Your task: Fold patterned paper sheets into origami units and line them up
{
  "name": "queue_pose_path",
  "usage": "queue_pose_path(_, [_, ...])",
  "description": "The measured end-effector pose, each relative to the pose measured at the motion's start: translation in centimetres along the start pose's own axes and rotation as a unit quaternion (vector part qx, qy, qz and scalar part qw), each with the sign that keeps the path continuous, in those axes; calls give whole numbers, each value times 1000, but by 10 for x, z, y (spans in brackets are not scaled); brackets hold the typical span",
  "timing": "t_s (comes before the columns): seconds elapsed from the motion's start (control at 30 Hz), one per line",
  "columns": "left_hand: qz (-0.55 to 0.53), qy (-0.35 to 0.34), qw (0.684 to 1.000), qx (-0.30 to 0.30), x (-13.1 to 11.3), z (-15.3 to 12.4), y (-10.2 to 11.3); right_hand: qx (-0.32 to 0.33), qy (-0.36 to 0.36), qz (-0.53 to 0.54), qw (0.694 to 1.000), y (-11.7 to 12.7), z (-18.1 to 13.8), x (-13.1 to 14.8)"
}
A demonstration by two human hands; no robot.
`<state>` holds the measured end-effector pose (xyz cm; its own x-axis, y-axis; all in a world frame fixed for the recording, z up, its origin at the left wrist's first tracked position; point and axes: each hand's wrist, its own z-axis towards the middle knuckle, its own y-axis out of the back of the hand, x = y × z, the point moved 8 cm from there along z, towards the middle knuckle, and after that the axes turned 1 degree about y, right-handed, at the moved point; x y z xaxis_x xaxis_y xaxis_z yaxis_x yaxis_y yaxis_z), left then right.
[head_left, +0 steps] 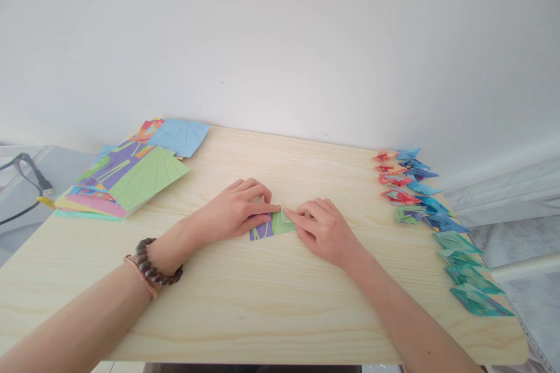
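A small folded sheet of origami paper [273,227], purple and green, lies on the table between my hands. My left hand [242,208] is closed at its left end, with the index fingertip pressing the upper edge and the thumb lower down. From the other side, my right hand [326,227] presses a light green flap with its index finger. Its other fingers are curled, and its thumb is at the paper's right end. The two index fingertips almost meet at the flap. My fingers hide both ends of the paper.
Patterned paper sheets [149,172] are piled at the table's left. Along the right edge stand several folded paper pieces: red [398,196], blue [444,222] and green [479,300]. A black cable [37,175] lies beyond the left edge. A white wall [280,58] rises behind the wooden table [245,309].
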<state>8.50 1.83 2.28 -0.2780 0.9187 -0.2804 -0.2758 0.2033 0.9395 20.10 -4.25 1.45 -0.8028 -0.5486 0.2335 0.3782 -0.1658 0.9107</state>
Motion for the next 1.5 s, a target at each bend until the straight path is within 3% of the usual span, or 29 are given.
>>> queue_pose_path(0.2, [-4,18,1000,-6,7,-2,1,44,19,-1,999,-2,-2,-1])
queue_pose_path(0.7, [-18,19,1000,-12,13,-3,0,65,4,23,998,-1,-2,-4])
queue_pose_path(1.0, [-18,15,999,-23,11,-3,2,52,0,21,998,-2,-3,-6])
queue_pose_path(1.5, [15,-1,1000,9,6,-2,0,57,-15,43,997,-4,-4,-8])
